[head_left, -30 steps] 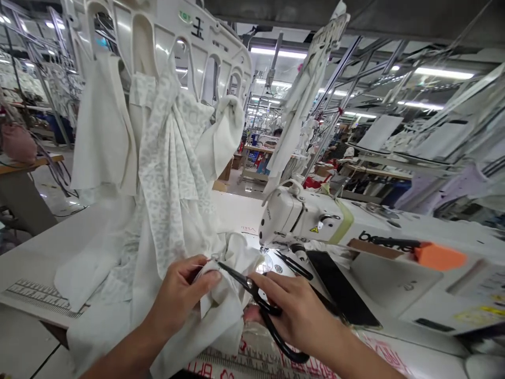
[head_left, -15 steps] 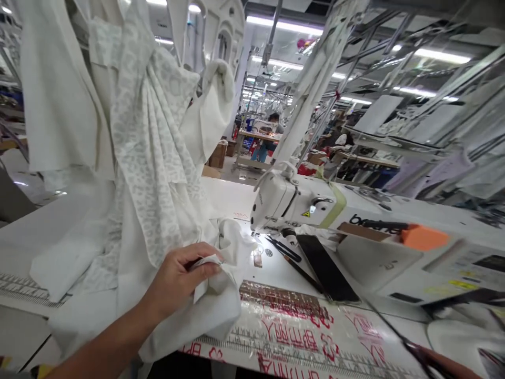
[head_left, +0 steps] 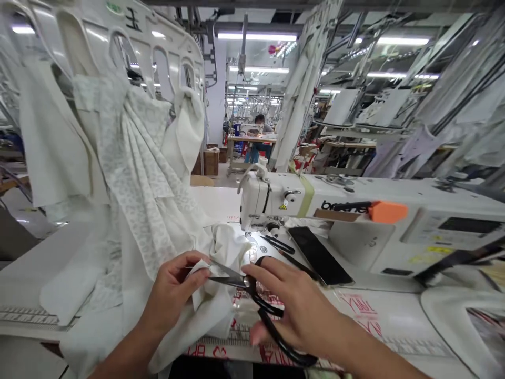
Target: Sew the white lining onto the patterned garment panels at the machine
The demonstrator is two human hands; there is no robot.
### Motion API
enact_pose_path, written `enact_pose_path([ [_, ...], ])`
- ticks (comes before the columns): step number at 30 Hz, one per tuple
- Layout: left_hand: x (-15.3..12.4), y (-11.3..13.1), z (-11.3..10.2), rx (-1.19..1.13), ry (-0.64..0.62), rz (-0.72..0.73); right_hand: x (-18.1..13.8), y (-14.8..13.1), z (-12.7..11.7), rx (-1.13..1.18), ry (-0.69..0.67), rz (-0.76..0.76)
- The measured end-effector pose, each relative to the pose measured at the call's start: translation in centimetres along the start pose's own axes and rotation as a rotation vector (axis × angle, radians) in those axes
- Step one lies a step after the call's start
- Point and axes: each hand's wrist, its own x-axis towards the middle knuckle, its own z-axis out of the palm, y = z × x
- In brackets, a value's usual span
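My left hand pinches a fold of white fabric, part of a long white patterned garment that hangs from a white hanger rack. My right hand grips black-handled scissors through the handles. Their slightly parted metal blades reach the fabric edge beside my left fingertips. The fold lies just in front of a white Brother sewing machine, and its needle area is partly hidden by the cloth.
A black phone and a small black tool lie on the white sewing table. A printed ruler strip runs along the table's front. Farther back, a seated person works at another table among hanging garments and metal racks.
My right hand has come back from the lower right with the scissors, bringing the blades to the fabric. The view has swung left, and my left hand still holds the fold.
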Motion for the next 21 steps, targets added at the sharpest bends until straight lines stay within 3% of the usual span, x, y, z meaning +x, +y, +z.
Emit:
enact_pose_path([
  [8,0.3,0.1,-0.6,-0.062,0.008,0.004,1.0,0.5,0.7,0.000,-0.008,-0.048],
  [15,0.1,0.0,-0.3,-0.062,-0.002,-0.037,1.3,1.0,1.4,-0.141,0.046,-0.103],
  [18,0.2,0.2,-0.4,-0.026,0.003,-0.032,-0.3,2.0,1.2,-0.028,0.188,-0.053],
  [21,0.5,0.3,-0.8,0.016,0.025,-0.001,-5.2,4.2,0.7,-0.035,0.282,0.096],
])
